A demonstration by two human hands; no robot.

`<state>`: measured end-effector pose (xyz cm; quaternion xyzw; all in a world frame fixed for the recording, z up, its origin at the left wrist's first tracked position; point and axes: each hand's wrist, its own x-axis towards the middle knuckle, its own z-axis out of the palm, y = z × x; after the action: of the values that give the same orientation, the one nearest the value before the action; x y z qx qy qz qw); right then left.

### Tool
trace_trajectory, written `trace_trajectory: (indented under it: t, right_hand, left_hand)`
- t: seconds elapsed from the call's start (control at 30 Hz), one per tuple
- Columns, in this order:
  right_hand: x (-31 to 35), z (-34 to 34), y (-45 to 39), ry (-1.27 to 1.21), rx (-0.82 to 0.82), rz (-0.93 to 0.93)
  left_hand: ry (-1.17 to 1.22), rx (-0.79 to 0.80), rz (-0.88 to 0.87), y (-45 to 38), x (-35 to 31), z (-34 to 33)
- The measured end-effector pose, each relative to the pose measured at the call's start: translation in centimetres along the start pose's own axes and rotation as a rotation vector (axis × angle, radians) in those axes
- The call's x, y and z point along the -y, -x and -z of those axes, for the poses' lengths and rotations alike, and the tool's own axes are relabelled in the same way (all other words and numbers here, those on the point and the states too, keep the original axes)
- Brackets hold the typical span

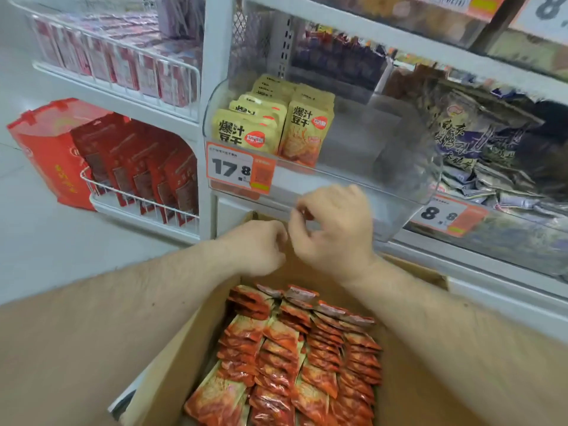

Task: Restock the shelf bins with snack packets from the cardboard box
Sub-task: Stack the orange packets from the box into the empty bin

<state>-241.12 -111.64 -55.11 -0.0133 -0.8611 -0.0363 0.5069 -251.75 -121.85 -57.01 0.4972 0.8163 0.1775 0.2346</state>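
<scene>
A person's 2 hands meet above the open cardboard box (172, 364), the left hand (261, 247) curled with its grasp hidden, the right hand (335, 229) pinching something small and reddish, too blurred to name. Snack packets (295, 358) fill the box in tight rows, long axes upright, top edges upward. The clear shelf bin (408, 167) is half bare; a loose grip could drop packets between box and shelf.

Snack packets (295, 358) in box (408, 392) below bin (399, 167)
</scene>
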Motion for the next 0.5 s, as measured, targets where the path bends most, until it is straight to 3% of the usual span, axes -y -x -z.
trace_trajectory:
  t: [0.07, 0.2, 0.27, 0.33, 0.4, 0.5]
  right_hand:
    - [0.1, -1.4, 5.8, -0.023, 0.216, -0.198]
    - [-1.7, -4.5, 15.2, 0.138, 1.010, -0.668]
    - [-2.1, -5.3, 18.4, 0.181, 1.272, -0.770]
    - [-2.2, -5.9, 20.6, 0.191, 1.395, -0.858]
    - [-2.5, -6.6, 21.9, 0.186, 1.411, -0.912]
    - [-2.9, -7.3, 22.7, 0.160, 1.244, -0.938]
  left_hand:
    - [-0.003, 0.076, 0.029, 0.0, 0.2, -0.8]
    - [0.024, 0.180, 0.107, -0.1, 0.5, -1.9]
    - [0.032, 0.198, 0.122, -0.5, 0.5, -2.6]
    - [0.069, 0.220, 0.148, -0.9, 0.5, -3.1]
    - [0.128, 0.248, 0.183, -1.1, 0.5, -3.5]
    - [0.226, 0.263, 0.285, -1.3, 1.0, -3.7]
